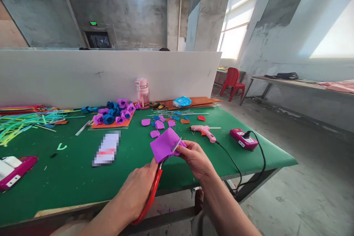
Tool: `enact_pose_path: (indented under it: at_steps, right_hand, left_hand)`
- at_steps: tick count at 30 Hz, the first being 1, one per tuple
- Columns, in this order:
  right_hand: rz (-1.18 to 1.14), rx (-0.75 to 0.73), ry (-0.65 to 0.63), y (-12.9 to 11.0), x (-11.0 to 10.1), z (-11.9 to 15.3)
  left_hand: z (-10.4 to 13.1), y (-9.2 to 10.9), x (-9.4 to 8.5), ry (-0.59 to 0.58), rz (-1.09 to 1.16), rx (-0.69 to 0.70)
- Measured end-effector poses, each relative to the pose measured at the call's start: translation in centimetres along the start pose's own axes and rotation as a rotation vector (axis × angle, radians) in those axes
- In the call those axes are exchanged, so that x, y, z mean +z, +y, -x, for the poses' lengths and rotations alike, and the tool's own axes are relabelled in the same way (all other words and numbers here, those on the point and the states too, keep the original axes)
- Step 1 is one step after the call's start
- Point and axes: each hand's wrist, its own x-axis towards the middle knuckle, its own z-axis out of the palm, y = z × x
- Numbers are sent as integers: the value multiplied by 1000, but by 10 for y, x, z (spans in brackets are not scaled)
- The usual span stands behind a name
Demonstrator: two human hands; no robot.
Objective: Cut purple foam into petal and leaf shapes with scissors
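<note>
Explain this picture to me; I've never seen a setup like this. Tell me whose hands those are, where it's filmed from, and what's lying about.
There is no machine here: these are a person's own bare hands. The only picture comes from a camera worn on that person's head, looking forward and down.

The left hand holds red-handled scissors, their blades at the purple sheet. The right hand pinches that sheet's edge.

On the green table, small cut pieces lie just beyond. Farther left are purple and blue flowers, near a pink bottle. To the right lie a pink glue gun and a magenta socket block.
</note>
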Motion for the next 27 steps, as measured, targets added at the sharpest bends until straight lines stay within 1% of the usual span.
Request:
enact_pose_path:
  at_steps: [4, 10, 17, 23, 27]
  right_hand:
    - [19, 0, -10, -2, -1, 2]
    - [21, 4, -36, -6, -4, 3]
    - [57, -1, -83, -8, -8, 3]
    - [71, 7, -93, -12, -13, 3]
    - [92, 8, -116, -14, -16, 4]
  left_hand:
    - [1, 0, 0, -25, 29, -5]
    - [1, -1, 2, 6, 60, 8]
    - [4, 2, -3, -6, 85, 1]
    - [7, 11, -13, -99, 88, -40]
    - [8, 12, -17, -134, 111, -40]
